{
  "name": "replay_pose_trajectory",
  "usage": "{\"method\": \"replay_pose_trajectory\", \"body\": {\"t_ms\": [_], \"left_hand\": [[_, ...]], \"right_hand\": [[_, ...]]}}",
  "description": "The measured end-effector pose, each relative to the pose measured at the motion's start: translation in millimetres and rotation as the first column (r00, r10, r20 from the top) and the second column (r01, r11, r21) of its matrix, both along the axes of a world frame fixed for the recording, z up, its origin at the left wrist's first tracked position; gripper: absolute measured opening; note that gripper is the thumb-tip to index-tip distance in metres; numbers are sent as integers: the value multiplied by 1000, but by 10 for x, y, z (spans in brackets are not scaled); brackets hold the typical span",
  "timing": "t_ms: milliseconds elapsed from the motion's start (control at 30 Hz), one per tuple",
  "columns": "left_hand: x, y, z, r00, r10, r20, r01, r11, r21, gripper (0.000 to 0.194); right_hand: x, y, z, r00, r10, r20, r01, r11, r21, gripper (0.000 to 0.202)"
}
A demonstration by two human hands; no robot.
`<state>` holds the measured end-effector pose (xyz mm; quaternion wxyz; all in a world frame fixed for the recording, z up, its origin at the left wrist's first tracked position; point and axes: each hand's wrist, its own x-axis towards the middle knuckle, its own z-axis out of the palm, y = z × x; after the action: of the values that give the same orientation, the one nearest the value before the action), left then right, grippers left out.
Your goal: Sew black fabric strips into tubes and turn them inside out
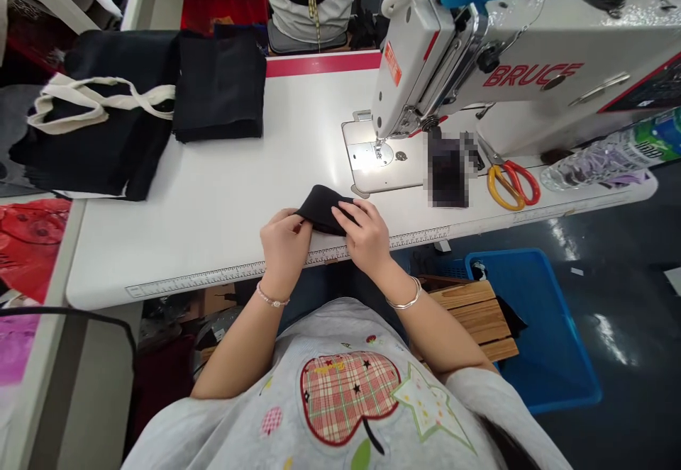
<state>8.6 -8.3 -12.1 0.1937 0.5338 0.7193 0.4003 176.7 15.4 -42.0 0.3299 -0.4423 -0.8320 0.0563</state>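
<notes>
A small piece of black fabric lies folded between my two hands at the front edge of the white sewing table. My left hand pinches its left end between thumb and fingers. On the right end, my right hand grips the cloth with its fingers over the top. Just beyond the hands is the metal needle plate of a white sewing machine, its presser foot above the plate. The layers inside the fold are hidden.
Stacks of black fabric sit at the left, with a cream strap on one. Right of the needle lie a blurred dark item, scissors and a plastic bottle. A blue basket stands on the floor. Someone sits beyond the table.
</notes>
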Motion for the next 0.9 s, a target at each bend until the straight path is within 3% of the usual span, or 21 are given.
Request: {"method": "replay_pose_trajectory", "body": {"t_ms": [200,433,600,767,900], "left_hand": [[-39,34,-132,986,1,-164,34,977,210,16],[-156,53,-132,963,-119,-243,168,967,193,21],[-234,102,-118,917,-270,-295,319,939,132,27],[-281,176,-118,780,-470,-412,566,811,147,32],[-315,200,-121,671,-522,-527,684,710,168,30]], "right_hand": [[-3,8,-26,1000,-4,0,4,1000,15,48],[8,9,-18,1000,1,22,-2,999,45,46],[28,14,-18,998,5,65,-9,998,60,45],[39,21,-28,996,13,92,-27,988,151,42],[48,21,-39,987,28,159,-47,992,117,39]]}}
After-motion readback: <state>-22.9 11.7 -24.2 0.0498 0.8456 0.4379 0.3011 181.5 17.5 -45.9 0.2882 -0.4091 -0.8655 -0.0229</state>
